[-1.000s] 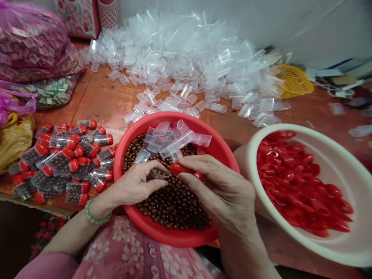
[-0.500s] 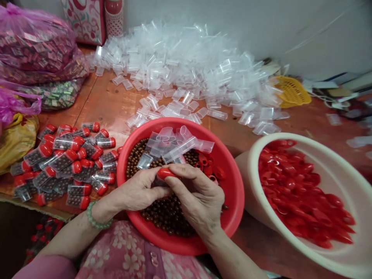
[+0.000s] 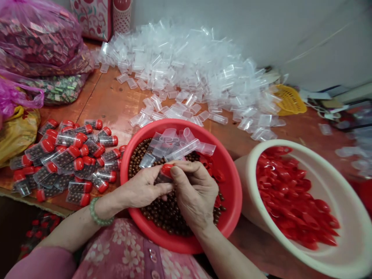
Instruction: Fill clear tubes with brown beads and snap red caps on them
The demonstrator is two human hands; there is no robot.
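Over a red basin (image 3: 236, 201), my left hand (image 3: 145, 186) is closed round a small clear plastic tube (image 3: 162, 177) with dark beads inside. On the tube's end sits a red cap (image 3: 166, 169). My right hand (image 3: 196, 192) pinches this cap with thumb and index finger, its other fingers curled and partly hidden. Below both hands the basin holds loose brown beads (image 3: 167, 217). Several empty clear tubes (image 3: 183, 149) lie on the beads at the far side, and a few loose red caps (image 3: 217, 175) are at the right.
Filled, red-capped tubes (image 3: 66, 157) are piled on the wooden table to the left. A cream tub (image 3: 290, 248) of red caps (image 3: 293, 197) stands at the right. Behind lie a heap of clear tubes (image 3: 186, 69) and a yellow basket (image 3: 290, 100). Pink bags (image 3: 40, 38) stand back left.
My right thumb has moved onto the red cap, and the bead-filled tube below it now shows in my left hand. The view has shifted slightly.
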